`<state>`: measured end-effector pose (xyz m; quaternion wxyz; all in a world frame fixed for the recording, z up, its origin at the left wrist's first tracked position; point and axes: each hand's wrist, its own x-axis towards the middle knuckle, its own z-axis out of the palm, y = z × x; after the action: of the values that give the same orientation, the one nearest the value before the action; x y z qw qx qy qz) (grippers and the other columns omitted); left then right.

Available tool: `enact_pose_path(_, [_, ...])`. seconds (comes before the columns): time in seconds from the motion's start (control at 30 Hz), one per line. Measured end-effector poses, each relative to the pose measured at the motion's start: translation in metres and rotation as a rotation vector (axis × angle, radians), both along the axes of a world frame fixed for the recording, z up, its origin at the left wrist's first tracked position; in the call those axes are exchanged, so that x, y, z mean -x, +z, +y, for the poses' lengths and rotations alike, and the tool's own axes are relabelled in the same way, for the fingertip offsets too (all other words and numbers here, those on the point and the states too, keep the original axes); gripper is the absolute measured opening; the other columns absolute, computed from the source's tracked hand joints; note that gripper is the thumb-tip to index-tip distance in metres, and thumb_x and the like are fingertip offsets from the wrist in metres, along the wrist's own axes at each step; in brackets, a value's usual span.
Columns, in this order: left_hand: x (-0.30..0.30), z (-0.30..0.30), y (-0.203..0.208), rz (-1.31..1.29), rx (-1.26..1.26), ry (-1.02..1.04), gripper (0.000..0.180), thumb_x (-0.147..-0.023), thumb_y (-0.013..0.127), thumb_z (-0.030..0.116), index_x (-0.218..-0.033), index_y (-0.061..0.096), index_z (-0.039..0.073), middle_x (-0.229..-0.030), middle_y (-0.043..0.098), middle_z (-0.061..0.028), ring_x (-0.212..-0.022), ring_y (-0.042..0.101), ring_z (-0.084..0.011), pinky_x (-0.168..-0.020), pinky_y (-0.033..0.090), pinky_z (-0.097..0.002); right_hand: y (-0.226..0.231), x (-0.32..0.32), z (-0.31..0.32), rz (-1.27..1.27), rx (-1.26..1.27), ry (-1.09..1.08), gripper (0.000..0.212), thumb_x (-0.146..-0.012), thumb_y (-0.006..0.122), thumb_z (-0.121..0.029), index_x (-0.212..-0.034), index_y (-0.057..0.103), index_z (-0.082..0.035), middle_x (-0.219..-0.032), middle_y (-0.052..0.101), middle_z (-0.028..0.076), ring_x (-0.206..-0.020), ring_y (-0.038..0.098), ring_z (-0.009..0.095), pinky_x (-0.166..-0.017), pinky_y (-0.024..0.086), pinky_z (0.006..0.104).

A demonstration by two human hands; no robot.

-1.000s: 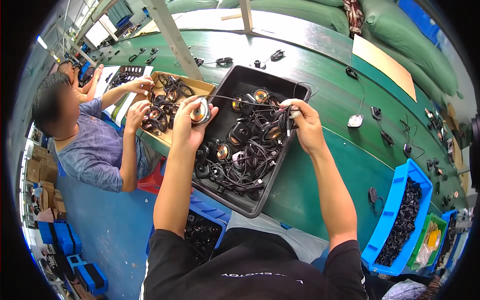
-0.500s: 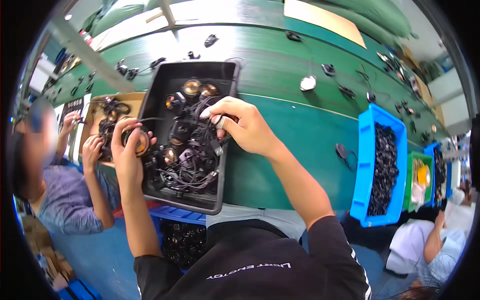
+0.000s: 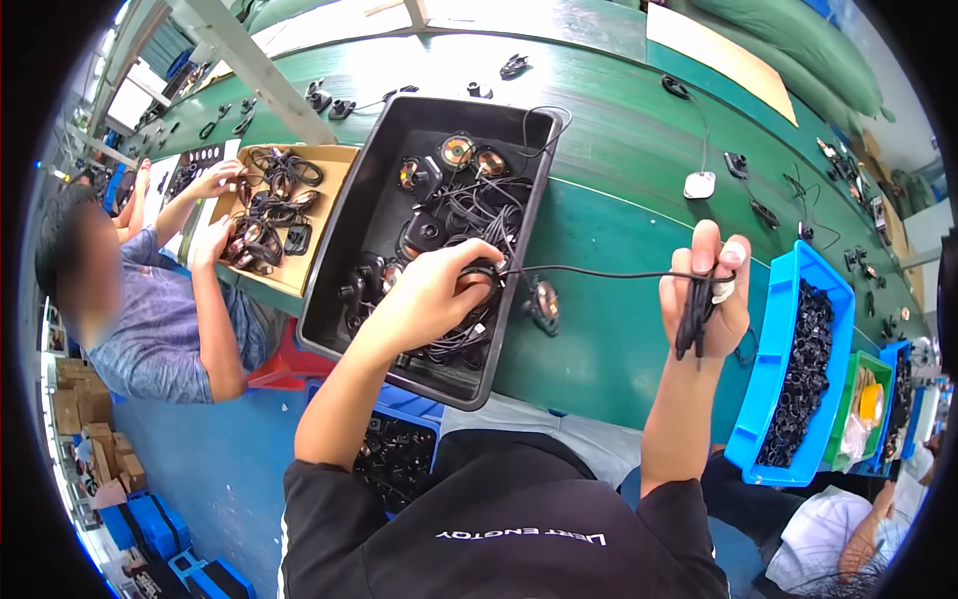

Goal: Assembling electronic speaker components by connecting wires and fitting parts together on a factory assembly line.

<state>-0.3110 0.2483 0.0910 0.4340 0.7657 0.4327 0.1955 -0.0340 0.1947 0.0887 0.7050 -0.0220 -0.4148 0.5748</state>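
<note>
Your right hand has pulled a cable out to the right of the black tray.

Your right hand [image 3: 705,292] now pinches the folded black cable [image 3: 599,274], stretched tight from the black tray [image 3: 329,275]; half a second ago it was over that tray. Your left hand [image 3: 434,290] closes on a round speaker part [image 3: 477,283] at the tray's right wall, so the cable comes free from the tangle.

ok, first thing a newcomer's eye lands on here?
The taut black cable stretched across the green table, from the left hand over the black tray of tangled wired parts to the right hand, which grips a bundled loop. Next, the blue bin of small black pieces at the right.
</note>
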Motion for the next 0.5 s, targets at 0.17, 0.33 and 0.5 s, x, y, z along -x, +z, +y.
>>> enact_pose_path(0.17, [-0.009, 0.019, -0.022, 0.122, -0.213, -0.049, 0.04, -0.075, 0.064, 0.0, -0.113, 0.059, 0.01, -0.082, 0.062, -0.006, -0.063, 0.055, -0.0194, -0.059, 0.045, -0.0293, -0.011, 0.012, -0.006, -0.079, -0.037, -0.033, 0.005, -0.092, 0.054, -0.006, -0.098, 0.054, -0.006, -0.093, 0.048, 0.015, -0.058, 0.046, 0.016, -0.041, 0.043, 0.0256])
enact_pose_path(0.33, [-0.026, 0.024, -0.024, 0.229, -0.735, -0.141, 0.033, -0.076, 0.064, 0.004, -0.108, 0.058, 0.01, -0.086, 0.063, -0.0088, -0.064, 0.056, -0.0278, -0.062, 0.049, -0.0333, 0.005, 0.026, -0.004, -0.056, -0.121, 0.022, 0.005, -0.091, 0.055, -0.004, -0.096, 0.056, -0.006, -0.097, 0.049, 0.015, -0.059, 0.047, 0.016, -0.044, 0.045, 0.0274])
enact_pose_path(0.5, [-0.009, 0.047, -0.004, 0.142, -0.551, -0.218, 0.022, -0.074, 0.065, 0.004, -0.094, 0.058, 0.008, -0.08, 0.06, -0.0093, -0.061, 0.053, -0.0233, -0.059, 0.046, -0.0303, 0.037, 0.028, -0.002, 0.191, -0.076, -0.053, 0.005, -0.091, 0.056, -0.004, -0.095, 0.058, -0.007, -0.103, 0.047, 0.013, -0.061, 0.048, 0.017, -0.048, 0.046, 0.028])
